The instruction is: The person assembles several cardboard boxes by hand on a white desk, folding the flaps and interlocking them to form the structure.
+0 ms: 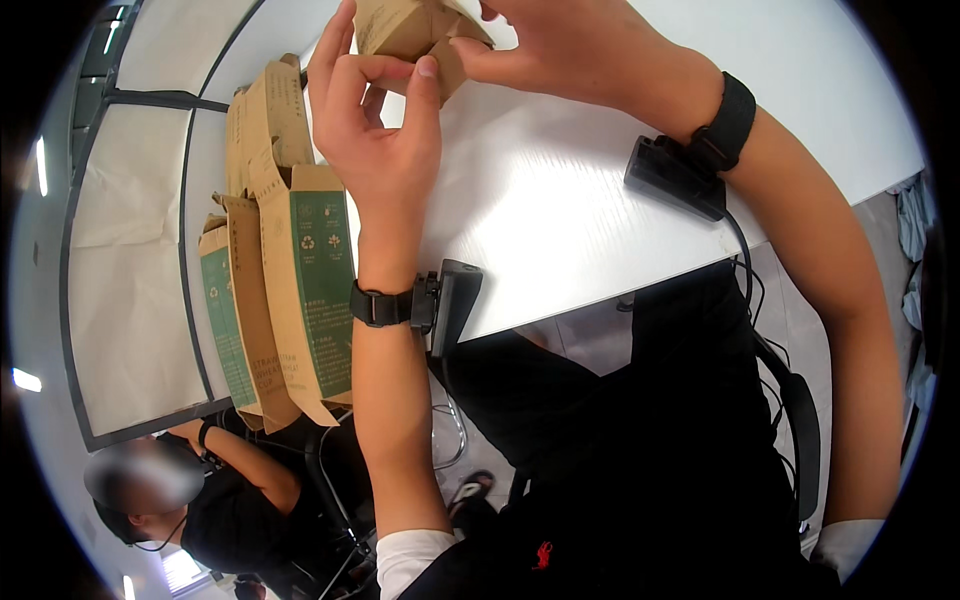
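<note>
A small brown cardboard box (pixel 402 28) is up at the far edge of the view, above the white table, its upper part cut off by the frame. Folded flaps show on the side facing me. My left hand (pixel 385 145) grips it from the left, thumb and index finger pinched at a flap's lower edge. From the right, my right hand (pixel 570 60) presses its thumb against the same flap. Its other fingers are partly out of view. Each wrist wears a black strap with a black device.
Several flattened or open brown and green cardboard boxes (pixel 310 270) lean at the table's left side, by a grey-framed partition (pixel 130 270). The white table (pixel 560 220) has its near edge before my lap. A cable (pixel 745 260) hangs from the right wrist device. Another person (pixel 240 510) sits lower left.
</note>
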The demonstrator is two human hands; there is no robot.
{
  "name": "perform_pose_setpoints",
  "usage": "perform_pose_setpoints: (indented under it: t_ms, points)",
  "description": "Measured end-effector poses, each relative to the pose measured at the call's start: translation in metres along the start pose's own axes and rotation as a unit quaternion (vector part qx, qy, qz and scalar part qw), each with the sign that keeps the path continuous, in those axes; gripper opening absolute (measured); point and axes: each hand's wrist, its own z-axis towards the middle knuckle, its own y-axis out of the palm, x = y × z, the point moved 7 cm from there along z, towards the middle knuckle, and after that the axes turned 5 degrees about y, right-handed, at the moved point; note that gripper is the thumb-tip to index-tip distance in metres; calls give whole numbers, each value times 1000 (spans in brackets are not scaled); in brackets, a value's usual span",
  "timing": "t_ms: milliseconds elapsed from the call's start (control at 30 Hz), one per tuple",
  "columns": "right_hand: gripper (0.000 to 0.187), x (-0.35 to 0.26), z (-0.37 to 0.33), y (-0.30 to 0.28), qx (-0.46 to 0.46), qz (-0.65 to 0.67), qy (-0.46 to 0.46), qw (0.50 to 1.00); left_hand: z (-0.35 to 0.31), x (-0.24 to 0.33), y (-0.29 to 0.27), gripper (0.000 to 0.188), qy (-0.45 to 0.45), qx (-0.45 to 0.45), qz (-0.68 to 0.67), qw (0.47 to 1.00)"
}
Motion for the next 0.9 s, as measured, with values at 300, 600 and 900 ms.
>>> perform_pose_setpoints:
  t_ms: [300, 600, 900]
  points:
    - [17, 3, -3, 1, 12, -44, -15, 999, 1, 1, 0, 13, 2, 13, 4, 1000]
    - [14, 4, -4, 3, 20, -34, 25, 999, -1, -1, 1, 13, -2, 27, 22, 999]
    - [25, 9, -7, 10, 29, 26, 57, 998, -2, 1, 1, 12, -5, 27, 44, 999]
